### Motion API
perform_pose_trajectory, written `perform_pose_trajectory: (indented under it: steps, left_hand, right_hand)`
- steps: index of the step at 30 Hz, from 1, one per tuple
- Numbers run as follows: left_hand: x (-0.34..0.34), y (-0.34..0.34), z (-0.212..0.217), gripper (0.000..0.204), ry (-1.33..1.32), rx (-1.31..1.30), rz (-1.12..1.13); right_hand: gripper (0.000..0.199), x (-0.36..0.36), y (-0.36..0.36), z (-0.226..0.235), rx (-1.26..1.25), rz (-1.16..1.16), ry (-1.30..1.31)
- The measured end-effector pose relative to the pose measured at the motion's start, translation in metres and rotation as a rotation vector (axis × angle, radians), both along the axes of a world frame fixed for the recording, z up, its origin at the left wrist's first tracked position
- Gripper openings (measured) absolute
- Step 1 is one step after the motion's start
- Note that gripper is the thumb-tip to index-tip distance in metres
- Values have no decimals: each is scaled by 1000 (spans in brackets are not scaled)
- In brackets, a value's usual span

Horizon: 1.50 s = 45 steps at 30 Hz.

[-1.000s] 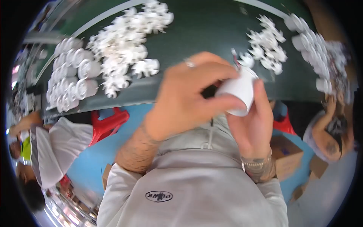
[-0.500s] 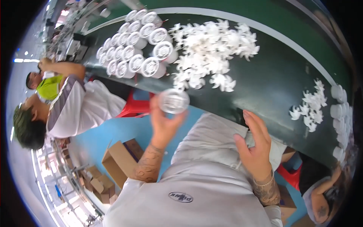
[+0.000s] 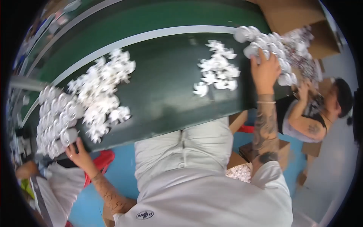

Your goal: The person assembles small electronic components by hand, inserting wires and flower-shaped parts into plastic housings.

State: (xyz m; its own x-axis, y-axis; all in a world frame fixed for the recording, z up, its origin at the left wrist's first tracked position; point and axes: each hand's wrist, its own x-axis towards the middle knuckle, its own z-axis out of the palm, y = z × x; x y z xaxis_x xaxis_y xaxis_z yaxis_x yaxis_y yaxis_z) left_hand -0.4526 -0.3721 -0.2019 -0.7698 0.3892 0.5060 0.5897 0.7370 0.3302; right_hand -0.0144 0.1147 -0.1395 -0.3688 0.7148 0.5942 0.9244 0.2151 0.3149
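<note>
My left hand (image 3: pixel 80 156) is at the near edge of a group of round white cups (image 3: pixel 62 111) at the table's left end. Its thumb and finger are around the near side of one white cup (image 3: pixel 69 137). My right hand (image 3: pixel 266 72) reaches over another cluster of white cups (image 3: pixel 281 56) at the far right. Its fingers are spread and touch the cups; whether one is gripped is hidden. Beside the left group lies a large pile of white bladed plastic pieces (image 3: pixel 100 92), like small impellers. A smaller pile of white bladed pieces (image 3: pixel 217 70) lies nearer my right hand.
The dark green table (image 3: pixel 162 87) has a white strip (image 3: pixel 170 32) along its far side. Open cardboard boxes (image 3: pixel 302 19) stand beyond the right cups, by a heap of small parts (image 3: pixel 302 56). A co-worker (image 3: pixel 310 117) sits at the right, another person (image 3: pixel 62 185) at the left.
My left hand has carried the cup leftward to the left group. My right hand has moved from near my lap to the right cups. The view has swung right.
</note>
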Motion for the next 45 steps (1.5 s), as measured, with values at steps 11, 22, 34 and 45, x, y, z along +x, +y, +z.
perform_pose_trajectory:
  steps: [11, 22, 34, 45]
  left_hand:
    - [142, 129, 70, 33, 121, -160, -490]
    - [108, 165, 59, 27, 349, -395, -761]
    - [114, 248, 73, 15, 282, -56, -1134]
    - [195, 240, 99, 31, -1568, 998, -764]
  right_hand:
    - [30, 1, 9, -24, -240, 424, 412]
    - [25, -10, -26, 0, -121, 477, 741]
    - [13, -19, -121, -15, -648, 577, 1846]
    - [50, -83, -162, 30, -1749, 539, 2316]
